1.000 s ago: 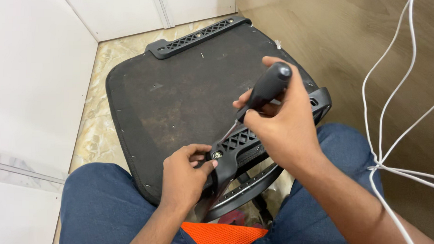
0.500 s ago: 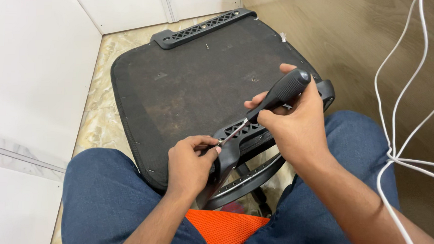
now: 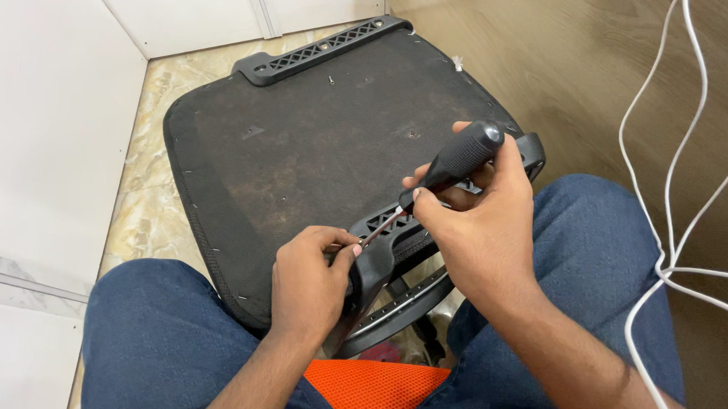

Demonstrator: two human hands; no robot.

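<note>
Right hand (image 3: 484,233): grip clamped on screwdriver (image 3: 454,163).
Left hand (image 3: 309,279): fingers pinched on tip at bracket (image 3: 383,245).
Advice: keep shaft square on upturned seat base (image 3: 301,146).

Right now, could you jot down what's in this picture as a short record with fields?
Place: person sitting on a tiled floor, camera looking down at their lap
Main thing: upturned chair seat, dark underside facing up
Right hand: grips a screwdriver by its black handle
Left hand: fingertips pinch at the screwdriver's tip, on a black plastic bracket
Far edge: second black bracket
Right side: white cables hanging by a wooden panel
</note>
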